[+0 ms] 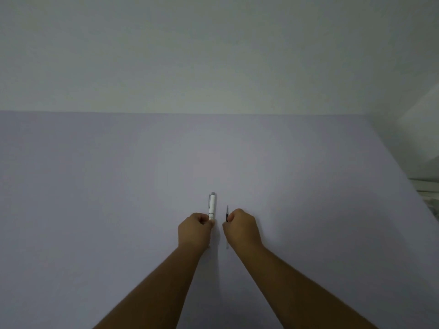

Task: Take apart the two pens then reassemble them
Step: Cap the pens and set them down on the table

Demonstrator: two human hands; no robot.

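Observation:
My left hand [196,230] grips the near end of a white pen [212,205], which points away from me with its grey cap end and clip farthest. Just to the right, my right hand [241,227] is closed on a thin dark pen part [227,213] that sticks out beyond the fist; a pale thin end [227,245] shows below the hand. Both hands hover close together over the pale lilac table [118,186], a narrow gap between them. What the fists hide of each piece cannot be seen.
The table's far edge [213,113] meets a plain pale wall. Its right edge [401,172] runs diagonally, with a white ledge or sill [425,186] beyond it at the right.

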